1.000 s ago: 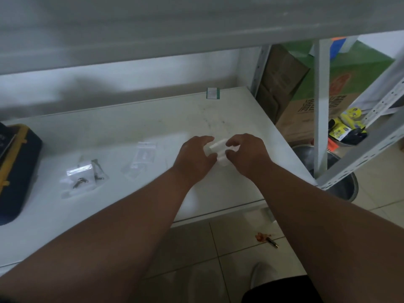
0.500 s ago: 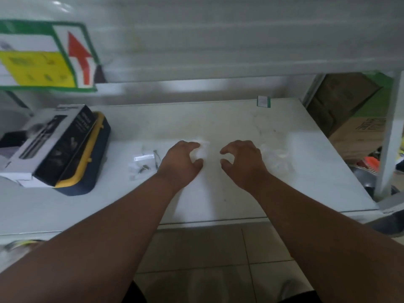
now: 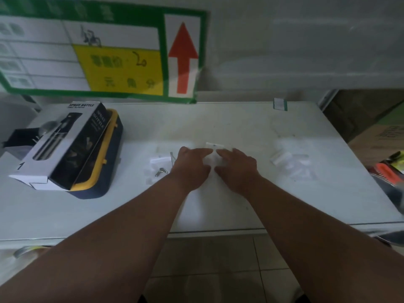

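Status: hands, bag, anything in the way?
Left hand and right hand flat, fingers on small clear bag. Bag lies on white table. Hardware bag close at left, not blocking.

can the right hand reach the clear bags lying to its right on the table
Probably yes: the clear bags lie just beside the right hand on the white table, with nothing between them.

Left hand [image 3: 192,165]: bare, uncovered from wrist to fingertips. The fingers are blurred, so no finer detail can be told.

Right hand [image 3: 237,169]: bare likewise, with the same blur.

Left forearm [image 3: 122,232], entering from 7 o'clock: bare along its whole visible length and broadening toward the frame edge.

Right forearm [image 3: 306,226], entering from 5 o'clock: the same.

Dark fabric [image 3: 141,300]: two small patches at 6 o'clock, one beside the inner side of each arm. The type of garment cannot be told.
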